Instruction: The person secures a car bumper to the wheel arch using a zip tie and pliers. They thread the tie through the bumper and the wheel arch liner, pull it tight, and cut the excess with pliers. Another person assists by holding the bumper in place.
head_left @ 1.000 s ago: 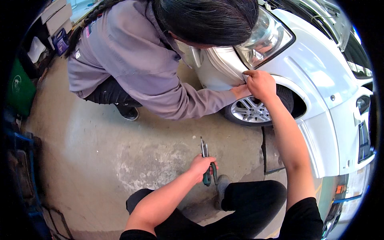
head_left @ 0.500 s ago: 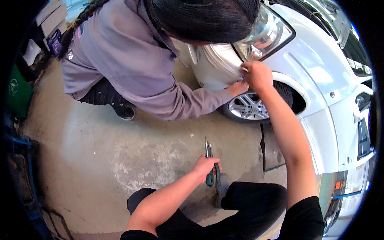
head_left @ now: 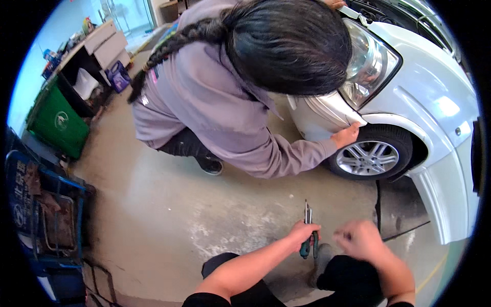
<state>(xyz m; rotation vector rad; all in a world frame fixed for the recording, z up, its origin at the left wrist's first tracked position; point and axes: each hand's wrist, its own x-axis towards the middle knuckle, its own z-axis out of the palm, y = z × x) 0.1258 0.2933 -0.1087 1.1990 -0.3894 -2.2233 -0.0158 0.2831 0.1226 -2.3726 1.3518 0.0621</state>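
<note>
In the lower middle my left hand (head_left: 302, 233) is closed around dark-green-handled tools (head_left: 308, 250) with slim metal tips pointing up. My right hand (head_left: 360, 238) hangs just right of them, its curled fingers smeared by motion; its contents are unclear. Above, a co-worker in grey (head_left: 204, 107) crouches at a white car's front corner. That person's hand (head_left: 346, 135) touches the bumper (head_left: 322, 112) edge where it meets the wheel arch (head_left: 404, 125), below the headlight (head_left: 368, 66) and over the wheel (head_left: 367, 157). Another hand (head_left: 335, 3) of theirs rests high by the engine bay.
A green bin (head_left: 57, 120) and a dark blue framed cart (head_left: 51, 220) line the left side. Behind them are a cluttered cabinet (head_left: 102, 38) and a purple container (head_left: 118, 77). Concrete floor (head_left: 133, 220) lies between; the car's fender (head_left: 434, 87) fills the right.
My right hand has left the bumper corner and dropped toward my left hand. The view has shifted, showing more of the cart and cabinet. The co-worker's hand stays at the bumper.
</note>
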